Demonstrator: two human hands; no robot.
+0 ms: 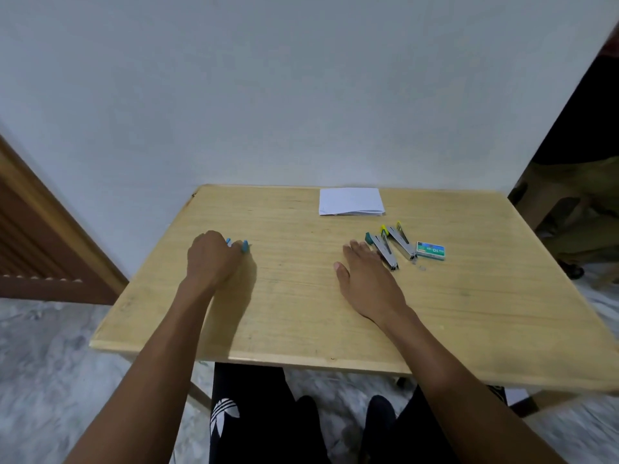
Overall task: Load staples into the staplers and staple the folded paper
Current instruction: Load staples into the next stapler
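the left hand [214, 259] is curled knuckles-up over a blue stapler [245, 246], with only the blue ends poking out past the fingers; it reads as a hold, though how the stapler sits inside the fist is hidden. the right hand [365, 276] lies flat on the table [301, 313], fingers straight and gripping nothing, and its fingertips reach to, and seem to touch, the near side of a teal-tipped stapler [385, 252]. just beyond that, on the side away from the right hand, lies a yellow-tipped stapler [403, 243]. the box of staples [430, 251] sits just beside its end, closed as far as can be told. the folded paper [351, 201] lies further out, past the right fingertips at the wall edge of the table, well apart from both hands. by my reading this is the start of the loading step: no strip of staples is in either hand and the paper is untouched. the next move probably calls for the right hand to reach past the two staplers to the box, take out a strip and bring it across to the stapler in the left hand, which would need opening first.
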